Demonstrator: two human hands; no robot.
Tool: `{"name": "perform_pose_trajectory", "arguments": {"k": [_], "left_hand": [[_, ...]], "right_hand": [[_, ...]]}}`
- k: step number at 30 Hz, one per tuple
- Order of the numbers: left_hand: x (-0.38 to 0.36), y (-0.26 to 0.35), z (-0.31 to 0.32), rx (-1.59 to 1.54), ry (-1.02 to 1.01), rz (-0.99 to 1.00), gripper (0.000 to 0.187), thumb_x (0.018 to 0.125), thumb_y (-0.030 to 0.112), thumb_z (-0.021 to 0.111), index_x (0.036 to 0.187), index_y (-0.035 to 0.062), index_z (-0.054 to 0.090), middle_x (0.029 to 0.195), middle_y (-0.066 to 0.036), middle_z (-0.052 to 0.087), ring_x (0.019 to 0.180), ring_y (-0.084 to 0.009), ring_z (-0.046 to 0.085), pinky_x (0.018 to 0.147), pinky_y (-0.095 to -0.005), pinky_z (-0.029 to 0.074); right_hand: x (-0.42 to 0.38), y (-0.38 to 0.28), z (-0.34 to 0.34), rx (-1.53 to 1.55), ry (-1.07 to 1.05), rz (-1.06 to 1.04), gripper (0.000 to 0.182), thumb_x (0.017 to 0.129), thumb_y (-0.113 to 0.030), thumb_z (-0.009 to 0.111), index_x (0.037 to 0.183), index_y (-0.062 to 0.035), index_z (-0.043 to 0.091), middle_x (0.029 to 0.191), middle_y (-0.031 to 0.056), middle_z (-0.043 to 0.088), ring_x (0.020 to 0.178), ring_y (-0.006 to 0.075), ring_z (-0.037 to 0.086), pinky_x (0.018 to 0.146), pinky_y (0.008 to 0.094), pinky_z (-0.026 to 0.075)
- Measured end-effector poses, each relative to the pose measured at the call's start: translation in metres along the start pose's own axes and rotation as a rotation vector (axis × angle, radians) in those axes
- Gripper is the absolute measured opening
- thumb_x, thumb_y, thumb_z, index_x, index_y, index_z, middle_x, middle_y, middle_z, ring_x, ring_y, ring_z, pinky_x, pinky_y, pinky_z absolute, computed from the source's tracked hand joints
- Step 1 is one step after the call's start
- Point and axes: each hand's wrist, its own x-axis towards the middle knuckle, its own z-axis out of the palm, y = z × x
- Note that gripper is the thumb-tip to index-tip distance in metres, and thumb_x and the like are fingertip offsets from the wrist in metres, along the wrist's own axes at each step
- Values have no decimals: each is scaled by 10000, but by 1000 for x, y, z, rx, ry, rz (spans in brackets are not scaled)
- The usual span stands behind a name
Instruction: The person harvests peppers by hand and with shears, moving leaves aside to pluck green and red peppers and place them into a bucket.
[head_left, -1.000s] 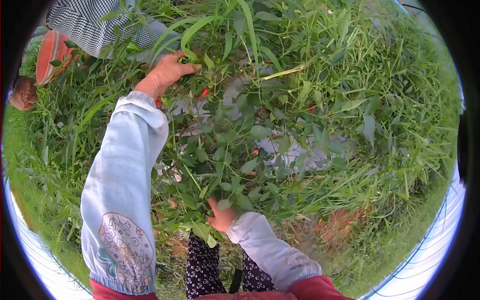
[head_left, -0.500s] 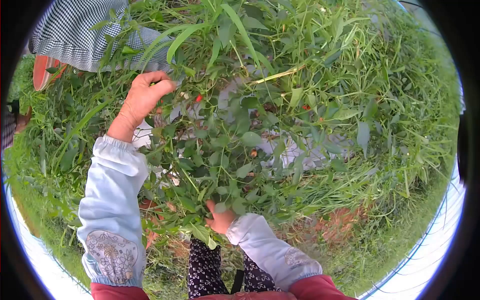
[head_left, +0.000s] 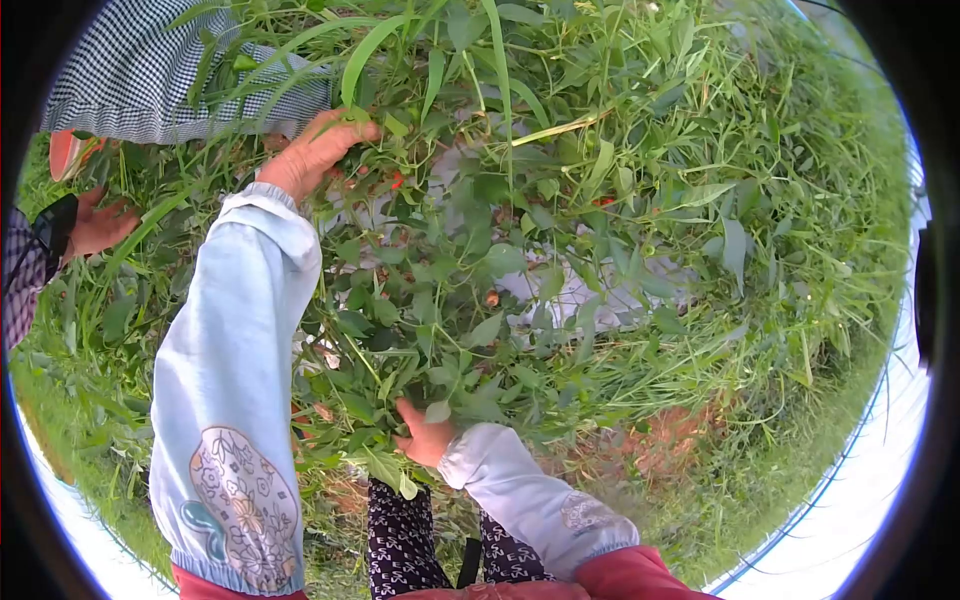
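My left hand (head_left: 330,145) reaches into the upper part of a leafy green plant (head_left: 440,300), back of the hand up. Its fingertips are hidden among leaves, so I cannot see whether it grips anything. Just below it hangs a small red fruit (head_left: 397,180), apart from the fingers. My right hand (head_left: 425,438) is low in the same plant, near my legs. Its fingers curl round leafy stems (head_left: 380,455) and are partly covered by leaves. Pale blue sleeve covers are on both my arms.
Another person's hand (head_left: 100,225), with a dark band at the wrist, is at the left edge. Checked cloth (head_left: 190,95) lies at the upper left, beside an orange-red rim (head_left: 72,155). Pale sheeting (head_left: 580,300) shows between the plants. Long grass surrounds them.
My left hand has moved up and to the right, from above the leaves into them. The other person's hand has come into view at the left. My right hand has hardly moved.
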Motion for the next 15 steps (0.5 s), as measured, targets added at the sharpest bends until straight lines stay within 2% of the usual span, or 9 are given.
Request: {"name": "perform_pose_trajectory", "arguments": {"k": [5, 7, 10, 11, 13, 14, 15], "left_hand": [[9, -5, 7, -151, 44, 67, 531, 732, 338, 607, 1208, 122, 513, 939, 2, 580, 818, -114, 528, 619, -326, 410], [-4, 12, 17, 34, 134, 73, 582, 712, 358, 626, 1234, 129, 504, 996, -12, 588, 840, -132, 538, 658, -366, 412], [-7, 14, 16, 4, 93, 87, 572, 717, 352, 618, 1236, 138, 509, 1007, -26, 592, 863, -147, 538, 673, -387, 420], [-16, 21, 18, 36, 146, 61, 554, 715, 338, 613, 1225, 140, 522, 974, -26, 598, 843, -134, 535, 670, -356, 420], [-20, 16, 11, 36, 158, 77, 534, 717, 330, 610, 1208, 133, 533, 969, -26, 599, 848, -137, 533, 677, -351, 421], [-23, 14, 8, 40, 166, 92, 515, 719, 321, 607, 1191, 126, 543, 964, -25, 600, 853, -139, 532, 684, -346, 421], [-32, 19, 5, 40, 170, 93, 515, 719, 321, 607, 1191, 126, 543, 964, -25, 600, 853, -139, 532, 684, -346, 421]], "right_hand": [[4, 6, 9, 31, 46, -10, 643, 769, -303, 639, 1302, -109, 337, 1092, 221, 550, 994, 393, 536, 842, 436, 438], [2, 1, 7, 7, 59, -16, 656, 765, -298, 645, 1308, -108, 329, 1092, 218, 552, 985, 392, 541, 834, 441, 439], [4, 2, 10, 58, 28, 30, 654, 762, -293, 649, 1305, -112, 332, 1086, 217, 556, 961, 394, 551, 817, 446, 443], [7, 11, 19, 53, 27, 29, 654, 762, -293, 649, 1305, -112, 332, 1086, 217, 556, 961, 394, 551, 817, 446, 443], [15, 31, 43, -92, 324, -157, 541, 762, -233, 653, 1227, -120, 400, 948, 171, 613, 840, 327, 604, 705, 407, 463], [13, 27, 39, -94, 324, -161, 541, 762, -233, 653, 1227, -120, 400, 948, 171, 613, 840, 327, 604, 705, 407, 463], [8, 18, 27, -52, 256, -113, 576, 757, -253, 653, 1244, -118, 377, 968, 195, 596, 868, 364, 587, 735, 428, 460]]}}
